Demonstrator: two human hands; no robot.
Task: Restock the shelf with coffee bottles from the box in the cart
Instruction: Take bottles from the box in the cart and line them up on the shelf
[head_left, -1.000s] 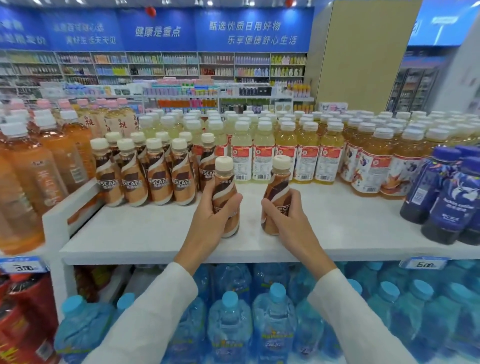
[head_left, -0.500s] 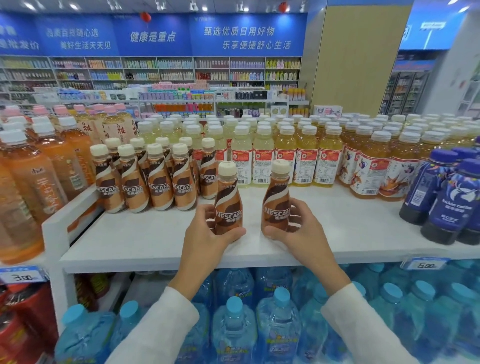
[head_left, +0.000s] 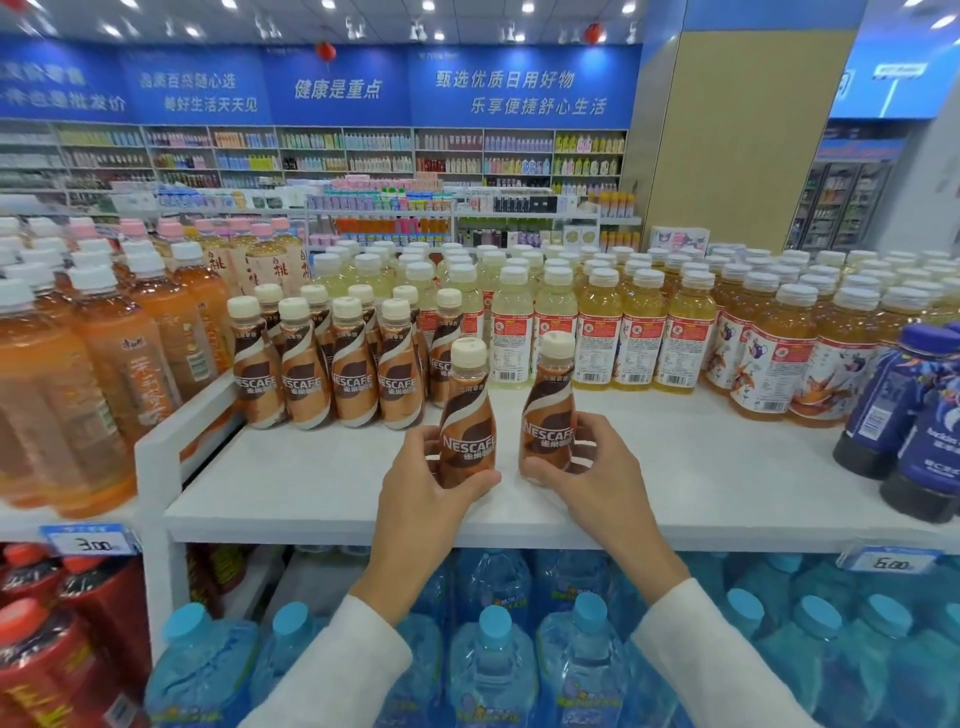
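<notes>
Noted shelf (head_left: 311, 483), front mostly bare. Found row (head_left: 332, 384) of coffee stocked back left. Saw left bottle (head_left: 467, 415) gripped low in left hand (head_left: 415, 483), right bottle (head_left: 548, 410) likewise in right hand (head_left: 597, 467), both upright near front edge. Judged sliding into row pending; box unseen.

Both white-sleeved forearms extend forward and converge slightly. Left hand (head_left: 421, 486) grips the left bottle (head_left: 467, 415) near its base, thumb in front, fingers behind; right hand (head_left: 597, 470) grips the right bottle (head_left: 548, 410) likewise, mirrored. Palms face each other.
</notes>
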